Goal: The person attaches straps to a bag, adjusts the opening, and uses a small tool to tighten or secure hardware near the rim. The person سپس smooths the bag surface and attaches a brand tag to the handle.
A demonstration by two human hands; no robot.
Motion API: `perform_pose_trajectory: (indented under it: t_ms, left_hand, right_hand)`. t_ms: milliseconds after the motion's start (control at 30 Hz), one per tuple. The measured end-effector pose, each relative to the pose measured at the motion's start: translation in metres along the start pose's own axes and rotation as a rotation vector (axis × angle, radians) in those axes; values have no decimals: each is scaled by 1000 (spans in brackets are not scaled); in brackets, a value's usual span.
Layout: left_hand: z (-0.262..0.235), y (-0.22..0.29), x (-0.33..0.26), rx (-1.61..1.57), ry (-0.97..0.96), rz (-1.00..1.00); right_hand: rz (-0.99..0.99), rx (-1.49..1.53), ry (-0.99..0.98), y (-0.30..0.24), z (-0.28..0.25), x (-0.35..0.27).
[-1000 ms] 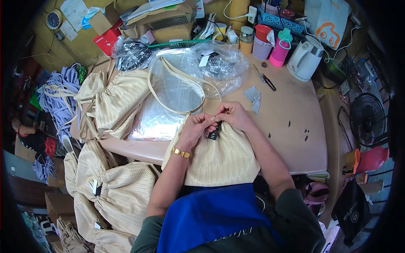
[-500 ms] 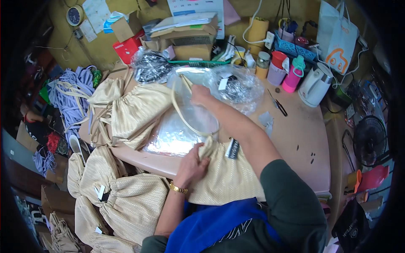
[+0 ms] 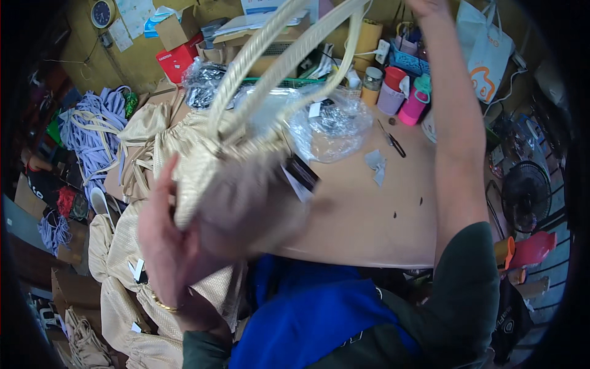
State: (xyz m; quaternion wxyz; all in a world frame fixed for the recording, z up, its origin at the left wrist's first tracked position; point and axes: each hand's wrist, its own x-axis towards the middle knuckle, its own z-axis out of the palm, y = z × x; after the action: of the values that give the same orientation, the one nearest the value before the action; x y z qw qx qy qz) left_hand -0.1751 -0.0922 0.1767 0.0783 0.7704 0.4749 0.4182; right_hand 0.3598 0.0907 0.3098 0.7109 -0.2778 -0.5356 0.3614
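Note:
A cream woven drawstring bag hangs tilted over the table's near edge, its brownish lower part smeared by motion. My left hand, with a gold bracelet at the wrist, is against the bag's left side and grips it, fingers partly blurred. Long cream straps stretch up from the bag and leave the picture at the top. At that upper edge, my raised right hand is closed and partly cut off, apparently on the straps. A black and white tag dangles from the bag.
More cream bags lie on the table's left and in a pile below. Clear plastic packets, thread snips and a paper scrap rest on the tabletop. A pink bottle stands at the back right.
The bag has risen from the near edge of the table and moved left. My right hand has swung up to the top right, drawing the straps high; my left hand has moved left.

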Motion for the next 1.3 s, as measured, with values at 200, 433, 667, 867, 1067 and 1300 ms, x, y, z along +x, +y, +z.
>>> perform_pose_trajectory:
  t_ms: [200,433,667,867,1067,1300]
  left_hand:
    - [39,-5,-6,604,41,269]
    - [134,-68,-81,459,-487,150]
    - [180,-55,-58,296,-377,420]
    - [188,-76,-69,356,-418,293]
    - [166,-89,-87,292,-492,299]
    - [166,-85,-92,341,-505,378]
  right_hand:
    - [125,-161,129,-26,-100,-189]
    - [976,-379,-155,66,-89,-424]
    - [893,-999,143,97,-69,-389]
    - [945,-1321,-242,104,-76,-375]
    - [826,-1409,156,75,-132,-419]
    - [880,-829,282,63,-127,-436]
